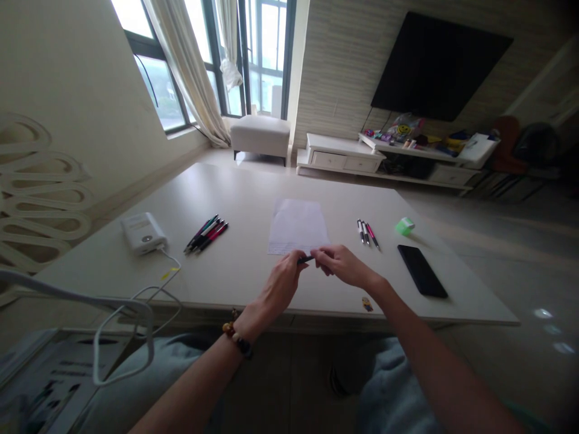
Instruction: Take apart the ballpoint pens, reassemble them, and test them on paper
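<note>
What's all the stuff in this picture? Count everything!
table: one, cream, in front of person
paper sheet: one, white, table middle
pen bunch: about four pens, dark and red, left of paper
pen group: three pens, silver, black and red, right of paper
power bank: one, white, table's left side
green block: one, bright green, table's right side
phone: one, black, near table's right edge
TV: one, black, on far wall
TV cabinet: one, white, below TV
dark pen: one, dark, between the hands
left hand: one, holding dark pen
right hand: one, holding dark pen
bead bracelet: one, brown and dark, left wrist
</note>
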Motion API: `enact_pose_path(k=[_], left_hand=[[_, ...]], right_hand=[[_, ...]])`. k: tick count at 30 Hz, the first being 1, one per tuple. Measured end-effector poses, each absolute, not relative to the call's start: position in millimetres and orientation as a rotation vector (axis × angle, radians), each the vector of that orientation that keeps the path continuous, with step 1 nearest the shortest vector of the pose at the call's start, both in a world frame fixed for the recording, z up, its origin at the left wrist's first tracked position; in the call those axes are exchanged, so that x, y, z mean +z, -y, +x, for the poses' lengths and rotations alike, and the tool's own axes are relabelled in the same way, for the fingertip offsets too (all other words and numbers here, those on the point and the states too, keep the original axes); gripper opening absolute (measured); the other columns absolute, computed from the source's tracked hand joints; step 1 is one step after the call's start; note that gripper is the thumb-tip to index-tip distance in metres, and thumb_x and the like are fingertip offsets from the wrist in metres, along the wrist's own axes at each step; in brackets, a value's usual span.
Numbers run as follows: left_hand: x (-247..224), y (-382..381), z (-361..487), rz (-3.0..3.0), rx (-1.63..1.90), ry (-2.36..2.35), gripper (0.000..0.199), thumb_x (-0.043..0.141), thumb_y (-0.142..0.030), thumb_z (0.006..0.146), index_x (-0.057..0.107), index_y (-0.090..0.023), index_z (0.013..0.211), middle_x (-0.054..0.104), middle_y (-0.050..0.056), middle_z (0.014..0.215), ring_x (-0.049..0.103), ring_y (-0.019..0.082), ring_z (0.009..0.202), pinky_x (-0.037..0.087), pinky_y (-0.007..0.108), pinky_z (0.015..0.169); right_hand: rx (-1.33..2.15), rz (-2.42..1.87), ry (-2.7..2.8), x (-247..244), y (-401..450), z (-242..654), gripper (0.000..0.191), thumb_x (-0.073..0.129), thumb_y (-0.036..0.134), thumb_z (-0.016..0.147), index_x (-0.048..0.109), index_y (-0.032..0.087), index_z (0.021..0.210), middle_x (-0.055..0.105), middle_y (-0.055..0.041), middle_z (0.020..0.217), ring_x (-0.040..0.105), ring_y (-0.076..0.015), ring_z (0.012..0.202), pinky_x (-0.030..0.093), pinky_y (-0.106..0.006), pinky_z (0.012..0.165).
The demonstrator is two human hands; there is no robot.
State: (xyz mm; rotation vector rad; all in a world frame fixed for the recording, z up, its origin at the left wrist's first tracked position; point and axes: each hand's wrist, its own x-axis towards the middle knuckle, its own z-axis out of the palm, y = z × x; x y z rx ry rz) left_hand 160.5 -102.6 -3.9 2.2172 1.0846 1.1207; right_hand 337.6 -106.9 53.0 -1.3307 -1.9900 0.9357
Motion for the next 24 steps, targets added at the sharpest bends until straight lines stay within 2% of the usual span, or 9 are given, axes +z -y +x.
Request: enact_pose_path(k=[2,6,11,15,18,22,24], left_hand=[[-3.3,102.7,160.0,2.219,1.117,-1.083,0.012,0.046,-0.021,0.090,0.051,-0.018,0.100,0.063,0.004,0.086,0.059,0.017,0.080,0.045,0.029,0.070],[-1.8,102.6,159.2,2.217,1.110,-1.068,0.013,0.047,-0.020,0.089,0.051,-0.018,0.102,0.064,0.004,0.088,0.059,0.016,0.081,0.045,0.029,0.071],[-1.0,102.4,158.4,2.210,1.083,-1.101,0.015,0.045,-0.021,0.090,0.050,-0.019,0.104,0.064,0.003,0.087,0.059,0.016,0.080,0.045,0.029,0.072],[-1.0,102.3,158.1,2.218,1.089,-1.074,0.017,0.046,-0.019,0.089,0.050,-0.019,0.105,0.064,0.004,0.087,0.060,0.017,0.081,0.045,0.029,0.072],[-1.1,102.2,158.4,2.206,1.091,-1.063,0.017,0.047,-0.019,0.089,0.050,-0.019,0.106,0.065,0.004,0.087,0.060,0.016,0.080,0.045,0.028,0.071],[-1.5,101.9,159.4,2.200,1.089,-1.056,0.018,0.047,-0.019,0.089,0.049,-0.019,0.107,0.065,0.004,0.089,0.061,0.016,0.082,0.046,0.029,0.073],[-1.8,101.6,159.7,2.196,1.083,-1.065,0.020,0.046,-0.018,0.089,0.049,-0.019,0.109,0.066,0.003,0.087,0.061,0.017,0.081,0.046,0.029,0.073]], right_hand=[[0.960,-1.304,1.976,52.3,106.2,338.9,0.036,0.044,0.044,0.088,0.056,0.016,0.068,0.055,0.0010,0.057,0.050,-0.0107,0.054,0.037,-0.023,0.054],[0.971,-1.372,1.921,50.5,105.4,339.7,0.053,0.034,0.049,0.091,0.047,0.017,0.051,0.046,0.0016,0.045,0.045,-0.0100,0.046,0.037,-0.024,0.053],[0.973,-1.303,1.917,51.5,105.1,341.7,0.038,0.042,0.046,0.089,0.055,0.017,0.068,0.056,0.0007,0.060,0.051,-0.0111,0.054,0.039,-0.023,0.054],[0.906,-1.379,1.928,51.2,105.8,340.0,0.049,0.035,0.047,0.091,0.047,0.018,0.054,0.048,0.0017,0.048,0.046,-0.0108,0.048,0.037,-0.025,0.053],[0.905,-1.351,1.963,51.5,107.0,337.9,0.044,0.040,0.048,0.090,0.051,0.018,0.060,0.052,0.0016,0.053,0.048,-0.0111,0.051,0.037,-0.024,0.054],[0.917,-1.376,1.914,51.4,108.0,335.8,0.051,0.034,0.050,0.091,0.046,0.018,0.053,0.046,0.0024,0.046,0.044,-0.0107,0.046,0.036,-0.025,0.052],[0.936,-1.359,1.915,51.0,108.2,335.0,0.048,0.037,0.050,0.091,0.049,0.018,0.057,0.049,0.0020,0.050,0.046,-0.0107,0.049,0.036,-0.024,0.052]])
